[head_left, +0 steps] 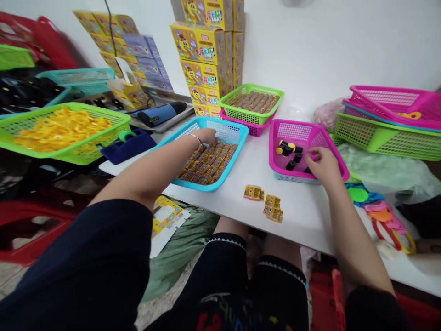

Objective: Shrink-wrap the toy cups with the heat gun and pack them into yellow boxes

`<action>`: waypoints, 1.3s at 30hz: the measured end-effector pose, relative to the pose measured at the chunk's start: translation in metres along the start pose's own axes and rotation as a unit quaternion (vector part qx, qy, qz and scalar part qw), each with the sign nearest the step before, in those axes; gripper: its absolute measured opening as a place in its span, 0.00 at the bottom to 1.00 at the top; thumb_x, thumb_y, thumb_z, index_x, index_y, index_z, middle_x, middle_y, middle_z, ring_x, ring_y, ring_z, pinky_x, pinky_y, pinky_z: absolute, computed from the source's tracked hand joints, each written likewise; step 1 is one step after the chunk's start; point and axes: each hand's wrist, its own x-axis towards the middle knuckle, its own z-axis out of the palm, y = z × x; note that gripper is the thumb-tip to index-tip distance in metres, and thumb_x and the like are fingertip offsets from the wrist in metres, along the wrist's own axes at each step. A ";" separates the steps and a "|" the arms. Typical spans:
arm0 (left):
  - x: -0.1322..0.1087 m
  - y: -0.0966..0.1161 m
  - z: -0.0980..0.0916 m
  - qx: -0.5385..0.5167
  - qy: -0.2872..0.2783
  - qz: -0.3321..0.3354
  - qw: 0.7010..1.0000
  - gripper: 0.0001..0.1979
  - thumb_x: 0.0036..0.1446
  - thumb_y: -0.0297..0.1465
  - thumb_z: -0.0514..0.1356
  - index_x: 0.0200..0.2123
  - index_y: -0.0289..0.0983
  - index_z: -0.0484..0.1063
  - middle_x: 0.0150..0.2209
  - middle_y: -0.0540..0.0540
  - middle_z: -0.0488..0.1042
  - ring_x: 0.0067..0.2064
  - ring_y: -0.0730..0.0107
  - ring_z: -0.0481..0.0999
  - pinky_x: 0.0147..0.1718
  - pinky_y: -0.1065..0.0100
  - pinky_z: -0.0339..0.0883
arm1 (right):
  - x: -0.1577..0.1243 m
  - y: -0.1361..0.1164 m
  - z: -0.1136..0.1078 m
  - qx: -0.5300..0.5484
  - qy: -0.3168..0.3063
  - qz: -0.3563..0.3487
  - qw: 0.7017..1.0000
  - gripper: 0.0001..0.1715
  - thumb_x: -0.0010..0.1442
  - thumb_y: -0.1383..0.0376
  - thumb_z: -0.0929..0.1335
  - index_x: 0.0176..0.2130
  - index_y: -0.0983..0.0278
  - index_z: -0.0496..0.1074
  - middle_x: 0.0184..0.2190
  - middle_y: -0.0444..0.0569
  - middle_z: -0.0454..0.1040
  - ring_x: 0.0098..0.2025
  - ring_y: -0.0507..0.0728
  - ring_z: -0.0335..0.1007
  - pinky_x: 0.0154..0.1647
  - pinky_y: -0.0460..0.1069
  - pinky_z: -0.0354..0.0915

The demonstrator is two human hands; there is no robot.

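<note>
My left hand (206, 136) reaches into a blue basket (237, 143) filled with several small printed packets (208, 162); its fingers dip among the packets and are partly hidden. My right hand (324, 165) rests in a pink basket (303, 133) that holds a few black and yellow wheel pieces (288, 149); its fingers are curled, pinching near a black piece. Three small yellow packets (264, 198) lie on the white table (299, 216) between the two baskets.
A green basket of brown packets (253, 102) sits on a pink one at the back. Stacked yellow boxes (206, 50) stand against the wall. A green basket of yellow parts (62, 128) is at left; stacked pink and green baskets (389, 119) at right.
</note>
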 end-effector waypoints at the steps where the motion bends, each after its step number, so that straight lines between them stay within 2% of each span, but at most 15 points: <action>1: -0.003 0.008 -0.004 0.008 0.000 -0.007 1.000 0.18 0.68 0.36 0.59 0.52 0.27 0.76 0.39 0.37 0.81 0.47 0.55 0.79 0.49 0.56 0.70 | 0.011 -0.001 0.001 -0.014 -0.100 0.013 0.995 0.22 0.60 0.57 0.69 0.50 0.66 0.78 0.44 0.57 0.80 0.43 0.61 0.77 0.50 0.55 0.72; 3: -0.017 0.033 -0.010 0.021 0.006 -0.010 1.000 0.23 0.72 0.36 0.54 0.62 0.26 0.67 0.52 0.31 0.79 0.54 0.54 0.77 0.55 0.51 0.68 | 0.030 -0.007 0.007 -0.060 -0.249 -0.002 0.967 0.27 0.58 0.54 0.72 0.53 0.65 0.78 0.45 0.55 0.82 0.45 0.60 0.78 0.51 0.53 0.71; 4: -0.029 0.050 -0.012 0.023 0.020 0.014 0.999 0.24 0.73 0.36 0.52 0.65 0.28 0.64 0.56 0.31 0.76 0.56 0.53 0.75 0.57 0.50 0.66 | 0.038 -0.012 0.012 -0.089 -0.293 -0.023 0.952 0.29 0.57 0.54 0.73 0.55 0.64 0.78 0.47 0.54 0.82 0.47 0.60 0.78 0.52 0.52 0.71; 6: -0.062 0.091 -0.009 0.015 0.052 0.118 0.992 0.21 0.74 0.35 0.51 0.64 0.33 0.66 0.58 0.35 0.75 0.58 0.55 0.75 0.59 0.55 0.66 | 0.050 -0.023 0.024 -0.153 -0.362 -0.053 0.918 0.26 0.55 0.60 0.75 0.53 0.65 0.80 0.47 0.55 0.82 0.48 0.62 0.78 0.53 0.53 0.70; 8: -0.105 0.132 0.005 0.003 0.017 0.274 0.961 0.17 0.73 0.30 0.51 0.59 0.35 0.72 0.52 0.40 0.79 0.53 0.61 0.78 0.55 0.63 0.69 | 0.057 -0.035 0.033 -0.179 -0.405 -0.046 0.895 0.16 0.51 0.69 0.75 0.42 0.66 0.83 0.40 0.54 0.82 0.45 0.63 0.78 0.53 0.55 0.70; 10: -0.150 0.164 0.029 0.013 -0.042 0.413 0.910 0.15 0.72 0.26 0.51 0.55 0.36 0.75 0.48 0.42 0.81 0.49 0.65 0.80 0.50 0.67 0.71 | 0.060 -0.043 0.037 -0.185 -0.421 -0.031 0.888 0.09 0.48 0.73 0.75 0.33 0.66 0.82 0.32 0.53 0.81 0.43 0.63 0.78 0.52 0.56 0.70; 12: -0.190 0.180 0.061 0.038 -0.015 0.438 0.898 0.16 0.73 0.32 0.55 0.57 0.33 0.74 0.56 0.36 0.79 0.57 0.56 0.78 0.55 0.60 0.71 | 0.060 -0.047 0.034 -0.188 -0.417 -0.027 0.889 0.08 0.48 0.73 0.75 0.32 0.66 0.82 0.29 0.51 0.79 0.42 0.62 0.78 0.52 0.56 0.71; 15: -0.227 0.180 0.104 0.071 0.042 0.442 0.893 0.25 0.73 0.41 0.56 0.61 0.28 0.72 0.65 0.30 0.71 0.66 0.44 0.71 0.61 0.49 0.68 | 0.052 -0.041 0.022 -0.100 -0.310 -0.021 0.945 0.14 0.52 0.69 0.74 0.41 0.66 0.80 0.31 0.48 0.78 0.39 0.60 0.77 0.49 0.54 0.72; 18: -0.234 0.172 0.121 0.086 0.049 0.441 0.892 0.23 0.74 0.35 0.53 0.67 0.33 0.67 0.69 0.34 0.67 0.70 0.48 0.66 0.65 0.48 0.62 | 0.039 -0.024 0.009 0.032 -0.100 -0.051 0.993 0.16 0.53 0.66 0.74 0.44 0.63 0.78 0.37 0.49 0.79 0.41 0.59 0.76 0.49 0.56 0.73; 21: -0.220 0.173 0.118 0.076 0.020 0.406 0.910 0.24 0.75 0.31 0.51 0.70 0.36 0.63 0.71 0.34 0.63 0.72 0.52 0.64 0.67 0.50 0.60 | 0.021 -0.002 0.005 0.092 0.066 -0.119 0.986 0.12 0.55 0.65 0.74 0.42 0.61 0.76 0.43 0.52 0.77 0.49 0.62 0.74 0.53 0.59 0.71; 23: -0.209 0.177 0.115 0.074 -0.004 0.387 0.919 0.23 0.75 0.32 0.50 0.69 0.33 0.65 0.71 0.32 0.62 0.73 0.51 0.62 0.67 0.49 0.60 | 0.009 0.011 0.005 0.109 0.131 -0.135 0.976 0.11 0.59 0.62 0.72 0.44 0.60 0.75 0.45 0.54 0.75 0.52 0.63 0.72 0.55 0.60 0.71; 25: -0.204 0.180 0.117 0.077 -0.013 0.375 0.924 0.23 0.76 0.35 0.50 0.67 0.31 0.67 0.69 0.30 0.65 0.72 0.48 0.63 0.65 0.46 0.62 | -0.004 0.022 0.008 0.109 0.164 -0.140 0.970 0.12 0.61 0.59 0.71 0.45 0.59 0.74 0.46 0.55 0.74 0.54 0.64 0.71 0.57 0.62 0.71; 28: -0.214 0.181 0.124 0.086 0.006 0.376 0.923 0.25 0.75 0.38 0.51 0.67 0.30 0.68 0.65 0.29 0.70 0.68 0.45 0.69 0.62 0.43 0.65 | -0.020 0.033 0.011 0.119 0.189 -0.146 0.964 0.14 0.62 0.56 0.71 0.46 0.58 0.74 0.47 0.56 0.72 0.56 0.66 0.70 0.61 0.65 0.68; 33: -0.241 0.179 0.121 0.106 0.060 0.420 0.899 0.23 0.70 0.21 0.53 0.66 0.29 0.68 0.65 0.29 0.71 0.65 0.45 0.73 0.56 0.46 0.69 | -0.031 0.038 0.015 0.146 0.200 -0.159 0.956 0.16 0.62 0.54 0.71 0.47 0.58 0.74 0.47 0.56 0.72 0.57 0.66 0.70 0.62 0.67 0.67; 39: -0.236 0.180 0.113 0.058 0.065 0.451 0.888 0.22 0.69 0.19 0.53 0.64 0.23 0.67 0.59 0.28 0.77 0.59 0.52 0.79 0.57 0.54 0.71 | -0.032 0.040 0.020 0.147 0.190 -0.203 0.949 0.14 0.64 0.56 0.71 0.48 0.58 0.74 0.47 0.55 0.72 0.57 0.65 0.71 0.64 0.68 0.67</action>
